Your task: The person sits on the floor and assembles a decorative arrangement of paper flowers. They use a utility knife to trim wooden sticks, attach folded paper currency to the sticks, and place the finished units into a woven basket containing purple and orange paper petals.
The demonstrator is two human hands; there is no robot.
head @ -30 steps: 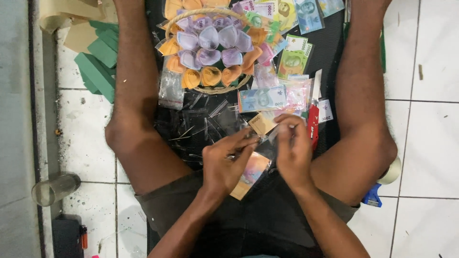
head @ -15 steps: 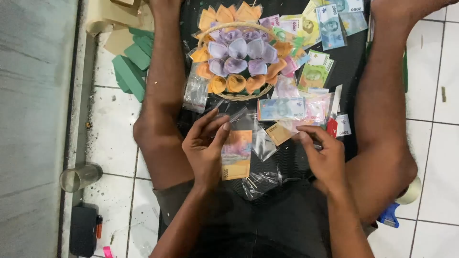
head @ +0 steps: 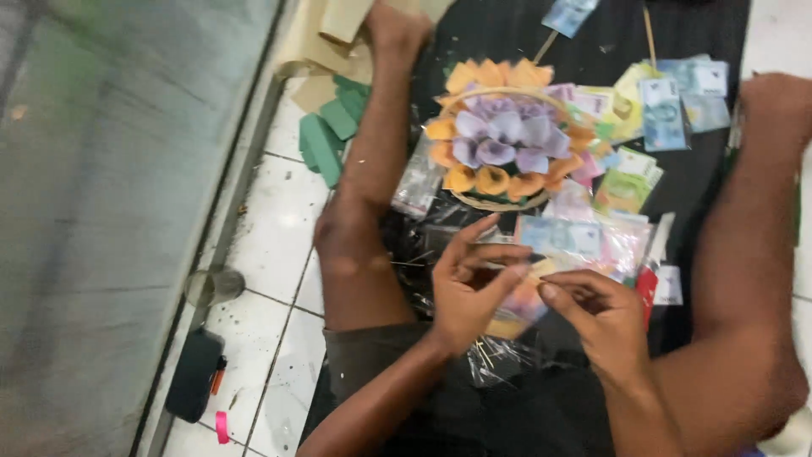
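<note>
Clear plastic sleeve [head: 516,309], now nearer the basket [head: 499,203], stays pinched in both hands' [head: 469,292] [head: 596,317] closed grip.

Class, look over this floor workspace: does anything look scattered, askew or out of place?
Yes. Banknotes lie scattered at odd angles beside the basket of folded paper flowers, and green foam blocks sit jumbled on the tiles.
</note>
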